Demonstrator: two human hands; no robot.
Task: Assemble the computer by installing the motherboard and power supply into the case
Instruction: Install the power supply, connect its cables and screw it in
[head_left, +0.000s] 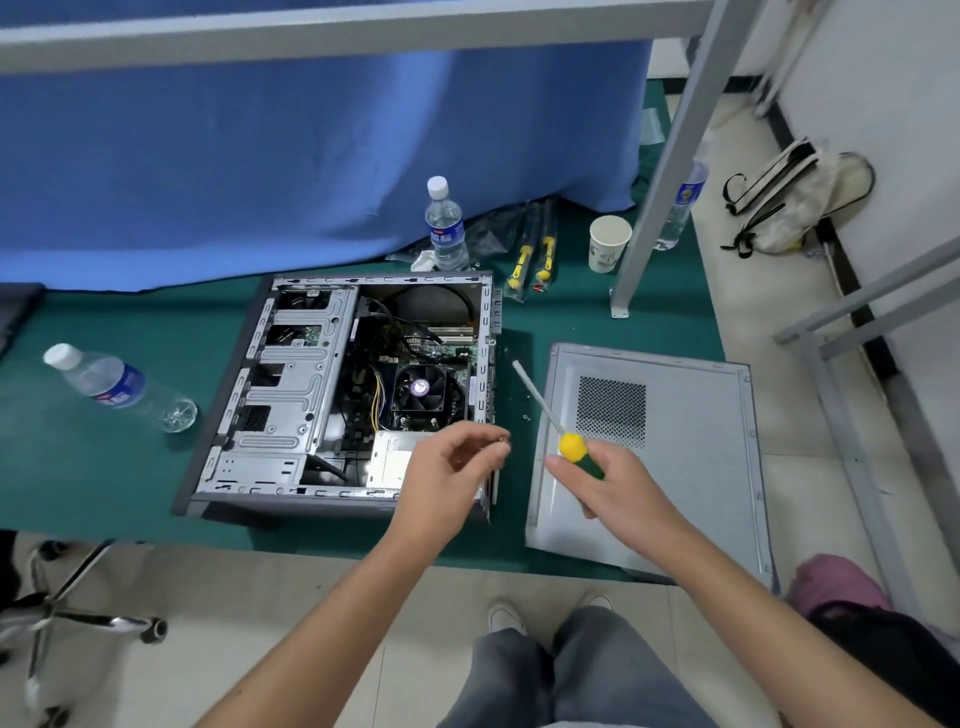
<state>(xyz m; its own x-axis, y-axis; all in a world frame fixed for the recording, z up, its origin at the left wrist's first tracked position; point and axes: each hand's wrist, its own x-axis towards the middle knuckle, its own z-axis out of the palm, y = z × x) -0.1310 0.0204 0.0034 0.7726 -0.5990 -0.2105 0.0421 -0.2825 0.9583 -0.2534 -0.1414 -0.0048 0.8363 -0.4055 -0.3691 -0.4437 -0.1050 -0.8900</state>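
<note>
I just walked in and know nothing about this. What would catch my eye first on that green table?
Probably the open computer case lying on its side mid-table, its fan and wiring exposed. Just in front, the right hand grips a yellow-and-green screwdriver while the left hand pinches what looks like a small screw. The removed side panel lies flat to the right of the case.

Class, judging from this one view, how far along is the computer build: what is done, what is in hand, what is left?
Done: the motherboard and power supply already sit inside the case. In hand: the left hand pinches a small screw; the right hand grips a screwdriver. Left: driving that screw and refitting the side panel, which lies beside the case.
</note>
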